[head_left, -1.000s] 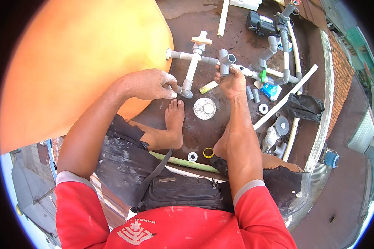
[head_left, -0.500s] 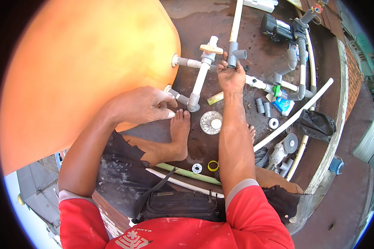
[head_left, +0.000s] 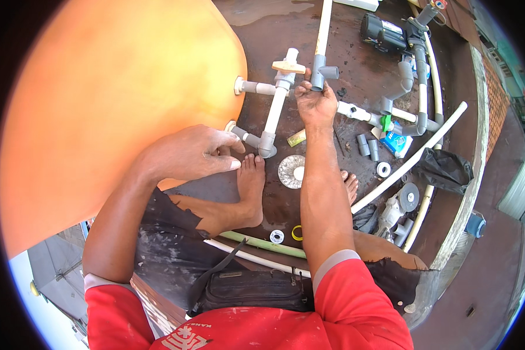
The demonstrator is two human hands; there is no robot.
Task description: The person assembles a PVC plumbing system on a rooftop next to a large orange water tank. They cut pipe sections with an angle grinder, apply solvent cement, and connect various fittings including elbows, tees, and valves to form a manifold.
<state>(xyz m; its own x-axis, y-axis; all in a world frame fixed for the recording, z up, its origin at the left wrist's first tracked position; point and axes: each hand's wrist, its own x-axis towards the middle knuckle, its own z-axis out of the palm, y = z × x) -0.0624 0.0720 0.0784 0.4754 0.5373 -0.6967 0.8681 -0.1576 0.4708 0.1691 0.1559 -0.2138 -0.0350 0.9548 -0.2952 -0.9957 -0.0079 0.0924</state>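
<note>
My right hand [head_left: 317, 106], palm up, grips the grey PVC tee [head_left: 322, 72] from below, with a finger along its left side. The tee sits on the lower end of a long white pipe [head_left: 324, 28], and its side branch points right. My left hand [head_left: 207, 150] hangs above my left foot, thumb apart and fingers loosely bent, holding nothing I can see. Beside it, a white pipe with a ball valve [head_left: 287, 67] rises from a grey elbow [head_left: 266, 145] joined to the orange tank [head_left: 128, 87].
A black water pump [head_left: 385, 34] with grey piping stands at the far right. Near my right foot lie two grey couplings [head_left: 368, 147], a loose white pipe [head_left: 411, 158], a black bag [head_left: 446, 170] and an angle grinder [head_left: 399, 207]. Tape rolls [head_left: 277, 236] lie by my feet.
The whole view has shifted slightly. My right hand keeps its hold on the tee, and my left hand stays near my foot with its fingers a little differently bent.
</note>
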